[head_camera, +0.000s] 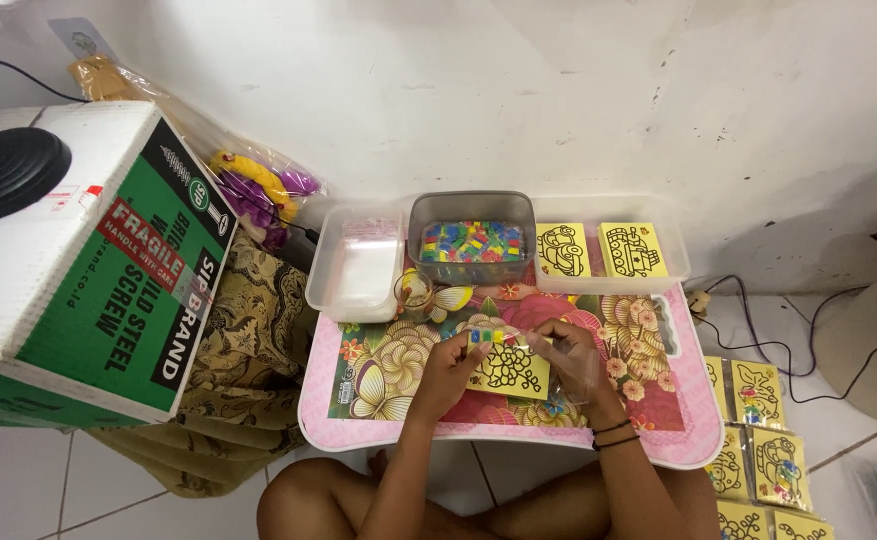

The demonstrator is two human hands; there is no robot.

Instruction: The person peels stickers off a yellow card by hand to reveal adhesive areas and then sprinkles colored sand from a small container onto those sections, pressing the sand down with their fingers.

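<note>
Slipping yellow card into clear bag, both hands pinching: left hand card, right hand bag. Packed stack growing right; two cards waiting far.

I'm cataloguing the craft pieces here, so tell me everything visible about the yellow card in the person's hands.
The yellow card is a small, roughly square sheet, seemingly paper, with a black line drawing of rounded shapes. It lies nearly flat, slightly turned, over the floral tray table. The left hand and right hand grip its upper edge, where small colourful pieces sit. A clear wrapper seems to surround it.
</note>
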